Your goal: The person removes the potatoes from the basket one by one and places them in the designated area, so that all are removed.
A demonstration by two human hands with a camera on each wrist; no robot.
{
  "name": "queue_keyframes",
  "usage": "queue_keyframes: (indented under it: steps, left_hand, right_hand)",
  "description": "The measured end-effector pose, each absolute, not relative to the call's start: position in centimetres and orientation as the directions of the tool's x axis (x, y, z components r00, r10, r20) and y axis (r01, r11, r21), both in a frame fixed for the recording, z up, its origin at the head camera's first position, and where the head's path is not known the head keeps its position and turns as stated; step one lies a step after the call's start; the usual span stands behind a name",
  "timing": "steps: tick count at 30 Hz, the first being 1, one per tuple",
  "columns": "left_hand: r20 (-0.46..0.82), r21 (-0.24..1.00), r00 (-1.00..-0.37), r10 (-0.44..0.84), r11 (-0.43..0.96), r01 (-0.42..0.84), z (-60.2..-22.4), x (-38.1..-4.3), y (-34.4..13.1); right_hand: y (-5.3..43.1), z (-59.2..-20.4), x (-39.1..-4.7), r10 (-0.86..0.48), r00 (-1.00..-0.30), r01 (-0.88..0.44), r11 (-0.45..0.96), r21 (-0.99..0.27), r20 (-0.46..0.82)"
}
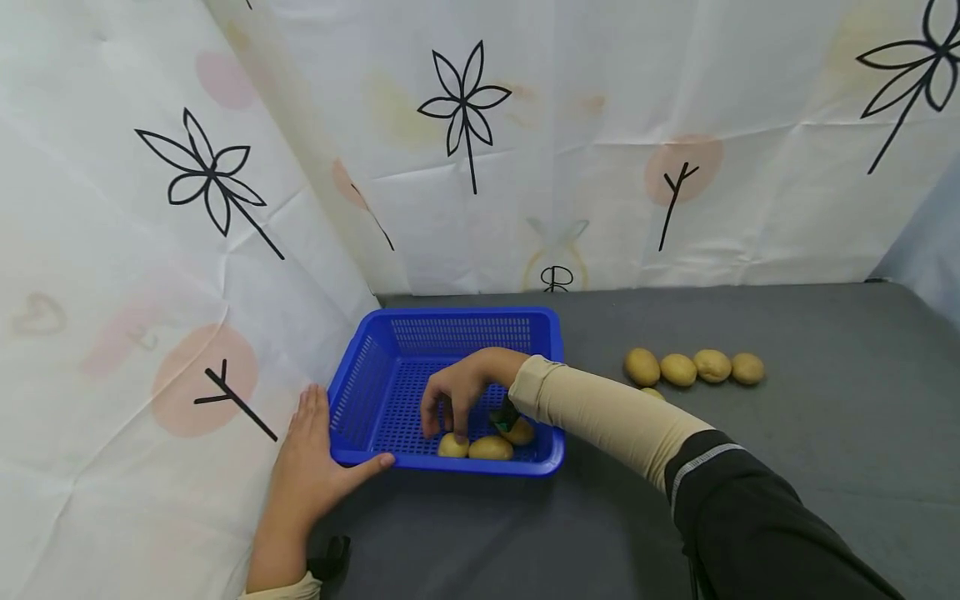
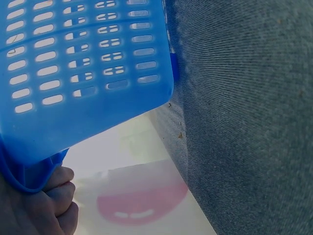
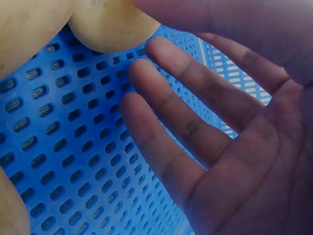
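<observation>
A blue plastic basket (image 1: pixel 480 462) with slotted walls stands on the grey surface, tilted slightly in the left wrist view. Three yellow potatoes lie along its near side: a left potato (image 1: pixel 453 447), a middle potato (image 1: pixel 491 448) and a right one (image 1: pixel 519 432), partly covered by the right wrist's dark device. Down inside the basket, my right hand (image 1: pixel 463 396) has spread, loosely bent fingers, its thumb right at the left potato. My left hand (image 1: pixel 311 467) rests against the basket's near left corner, fingers straight along the outer side and thumb stretched over the front rim.
To the right, several potatoes (image 1: pixel 678 370) form a row on the grey cloth (image 1: pixel 847 400). Another potato (image 1: pixel 652 392) peeks out behind the right sleeve. A patterned white curtain (image 1: pixel 585 167) hangs behind, and another part borders the basket's left side.
</observation>
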State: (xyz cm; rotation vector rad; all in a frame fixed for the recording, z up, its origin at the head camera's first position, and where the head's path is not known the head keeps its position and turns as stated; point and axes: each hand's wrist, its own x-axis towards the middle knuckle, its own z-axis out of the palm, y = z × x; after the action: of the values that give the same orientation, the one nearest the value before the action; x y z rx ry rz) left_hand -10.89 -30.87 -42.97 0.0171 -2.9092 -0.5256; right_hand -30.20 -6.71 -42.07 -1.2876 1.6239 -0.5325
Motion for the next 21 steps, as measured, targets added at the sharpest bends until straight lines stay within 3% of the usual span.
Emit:
queue_keyframes:
  steps: [16, 21]
  left_hand:
    - [0.187, 0.346, -0.981, -0.046, 0.938, 0.022, -43.34, -10.90, -31.03]
    - [0.190, 0.342, -0.980, -0.051, 0.940, 0.018, -43.51, -10.93, -31.17]
  right_hand:
    - [-6.79, -42.57, -29.75, -0.890, 0.093, -0.473, 0.354, -0.807, -0.446]
    - [-6.85, -42.57, -29.49, -0.886, 0.084, -0.469, 0.369, -0.802, -0.457]
